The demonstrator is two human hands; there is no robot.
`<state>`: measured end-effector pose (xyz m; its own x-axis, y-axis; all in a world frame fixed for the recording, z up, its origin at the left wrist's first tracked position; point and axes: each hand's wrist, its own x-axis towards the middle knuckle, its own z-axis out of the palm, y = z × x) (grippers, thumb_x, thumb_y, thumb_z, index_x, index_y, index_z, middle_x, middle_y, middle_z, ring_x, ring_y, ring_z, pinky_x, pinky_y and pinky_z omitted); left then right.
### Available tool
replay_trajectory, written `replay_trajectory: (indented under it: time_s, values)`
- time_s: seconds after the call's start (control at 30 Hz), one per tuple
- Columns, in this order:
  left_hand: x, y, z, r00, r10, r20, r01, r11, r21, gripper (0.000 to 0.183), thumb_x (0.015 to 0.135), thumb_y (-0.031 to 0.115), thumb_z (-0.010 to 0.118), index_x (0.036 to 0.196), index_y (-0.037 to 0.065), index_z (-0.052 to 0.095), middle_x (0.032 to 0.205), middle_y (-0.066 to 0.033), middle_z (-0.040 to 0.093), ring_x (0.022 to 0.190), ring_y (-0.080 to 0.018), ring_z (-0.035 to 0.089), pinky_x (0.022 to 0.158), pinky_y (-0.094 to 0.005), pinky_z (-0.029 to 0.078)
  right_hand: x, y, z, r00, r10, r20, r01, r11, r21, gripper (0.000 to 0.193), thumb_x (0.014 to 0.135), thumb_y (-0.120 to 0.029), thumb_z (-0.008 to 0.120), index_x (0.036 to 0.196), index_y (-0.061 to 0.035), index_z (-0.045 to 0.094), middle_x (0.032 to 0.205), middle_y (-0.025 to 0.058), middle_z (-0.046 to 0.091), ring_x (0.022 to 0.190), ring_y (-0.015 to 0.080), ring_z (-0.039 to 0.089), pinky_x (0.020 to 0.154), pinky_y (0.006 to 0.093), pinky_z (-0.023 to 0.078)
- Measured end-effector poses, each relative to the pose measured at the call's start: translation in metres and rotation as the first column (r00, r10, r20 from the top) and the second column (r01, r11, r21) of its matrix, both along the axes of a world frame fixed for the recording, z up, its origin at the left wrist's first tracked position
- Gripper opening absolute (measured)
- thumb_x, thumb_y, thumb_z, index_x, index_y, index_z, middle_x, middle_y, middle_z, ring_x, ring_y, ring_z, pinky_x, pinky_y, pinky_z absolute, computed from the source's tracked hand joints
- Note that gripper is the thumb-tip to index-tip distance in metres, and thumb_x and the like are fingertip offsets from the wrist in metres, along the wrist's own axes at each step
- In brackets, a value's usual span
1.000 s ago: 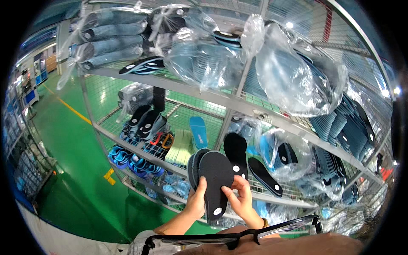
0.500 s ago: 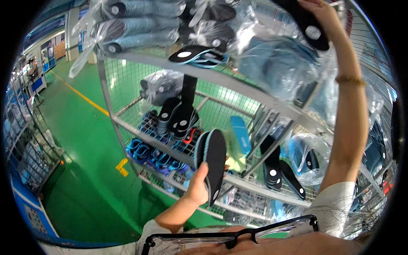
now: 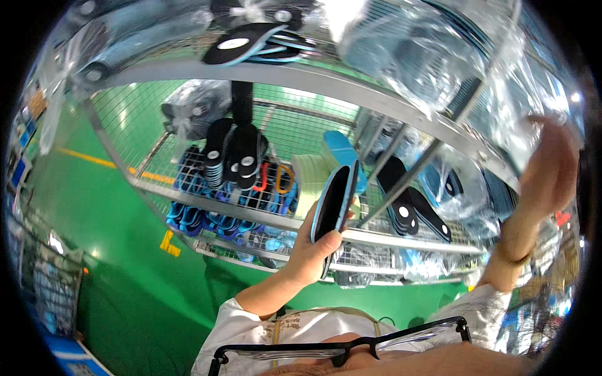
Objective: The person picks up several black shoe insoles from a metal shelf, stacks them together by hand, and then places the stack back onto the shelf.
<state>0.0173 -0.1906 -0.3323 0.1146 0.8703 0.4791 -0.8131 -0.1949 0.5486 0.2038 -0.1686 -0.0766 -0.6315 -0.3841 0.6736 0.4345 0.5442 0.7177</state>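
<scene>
My left hand (image 3: pixel 306 258) grips a couple of black insoles (image 3: pixel 334 203) with light blue edges, held upright before the rack, its thumb pressed across their lower part. My right hand (image 3: pixel 552 169) is raised at the far right, beside the plastic-wrapped bundles. Motion smears it, so its fingers cannot be made out and I see nothing clearly in it. On the upper shelf rail (image 3: pixel 276 75) lies a small pile of black insoles (image 3: pixel 241 45) with blue edges and white oval patches. Stacks of dark insoles (image 3: pixel 248 156) stand on the shelf below.
A wire-mesh rack spans the view. Large clear plastic bags (image 3: pixel 407 62) of blue insoles fill its top. Lower down are a blue insole (image 3: pixel 338 147), pale green sheets (image 3: pixel 310 182), orange-handled scissors (image 3: pixel 284 178) and more black insoles (image 3: pixel 401 210). Green floor (image 3: pixel 144 301) lies to the left.
My right hand has come down and to the right from the top shelf; the insole it held there no longer shows. My left hand has turned its insoles more edge-on. The view has shifted.
</scene>
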Motion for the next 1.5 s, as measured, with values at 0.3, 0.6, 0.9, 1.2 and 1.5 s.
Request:
replay_trajectory:
  time_s: [0.3, 0.6, 0.9, 1.2, 1.5]
  values:
    - [0.101, -0.012, 0.011, 0.799, -0.588, -0.122, 0.569, 0.807, -0.159, 0.062, 0.083, 0.047, 0.028, 0.124, 0.001, 0.022, 0.123, -0.0128, 0.033, 0.111, -0.0222, 0.036, 0.091, -0.0360, 0.031, 0.059, -0.065, -0.238, 0.756, -0.408, -0.511, -0.296, 0.484, -0.824, 0.036, 0.063, -0.009, 0.068, 0.094, 0.0011, 0.052, 0.089, 0.0126, 0.054, 0.075, 0.0213, 0.052, 0.067, 0.0288, 0.041]
    - [0.208, -0.053, 0.002, 0.772, -0.362, -0.523, 0.368, 0.925, -0.098, 0.022, 0.077, 0.003, 0.053, 0.098, -0.003, 0.051, 0.092, -0.0076, 0.055, 0.079, -0.0123, 0.053, 0.068, -0.0232, 0.044, 0.142, -0.136, -0.293, -0.222, -0.425, -0.877, -0.966, 0.218, 0.139, 0.022, 0.073, -0.001, 0.057, 0.094, -0.0004, 0.052, 0.092, 0.0079, 0.056, 0.082, 0.0126, 0.052, 0.076, 0.0270, 0.041]
    - [0.271, -0.082, -0.005, 0.646, -0.448, -0.618, 0.378, 0.891, -0.250, 0.019, 0.077, 0.000, 0.052, 0.094, -0.006, 0.054, 0.092, -0.0139, 0.055, 0.079, -0.0192, 0.056, 0.069, -0.0282, 0.046, 0.189, -0.177, -0.307, -0.274, -0.293, -0.916, -0.881, 0.458, 0.117, 0.017, 0.072, 0.003, 0.056, 0.088, -0.0007, 0.053, 0.095, 0.0095, 0.054, 0.087, 0.0148, 0.051, 0.079, 0.0291, 0.039]
    - [0.285, -0.085, -0.005, 0.651, -0.526, -0.547, 0.445, 0.849, -0.286, 0.020, 0.077, 0.000, 0.051, 0.096, -0.008, 0.052, 0.096, -0.0141, 0.054, 0.083, -0.0183, 0.055, 0.072, -0.0278, 0.045, 0.208, -0.183, -0.311, -0.206, -0.280, -0.937, -0.885, 0.462, 0.057, 0.017, 0.071, 0.004, 0.056, 0.087, -0.0006, 0.052, 0.099, 0.0118, 0.053, 0.091, 0.0172, 0.049, 0.082, 0.0302, 0.037]
    - [0.275, -0.066, 0.012, 0.517, -0.851, -0.094, 0.703, 0.484, -0.521, 0.030, 0.084, 0.015, 0.041, 0.106, -0.005, 0.043, 0.098, -0.0155, 0.052, 0.086, -0.0210, 0.054, 0.075, -0.0304, 0.044, 0.214, -0.174, -0.293, -0.326, -0.351, -0.878, -0.920, 0.330, 0.210, 0.018, 0.079, -0.012, 0.046, 0.095, -0.0033, 0.044, 0.081, 0.0062, 0.052, 0.072, 0.0149, 0.053, 0.066, 0.0284, 0.044]
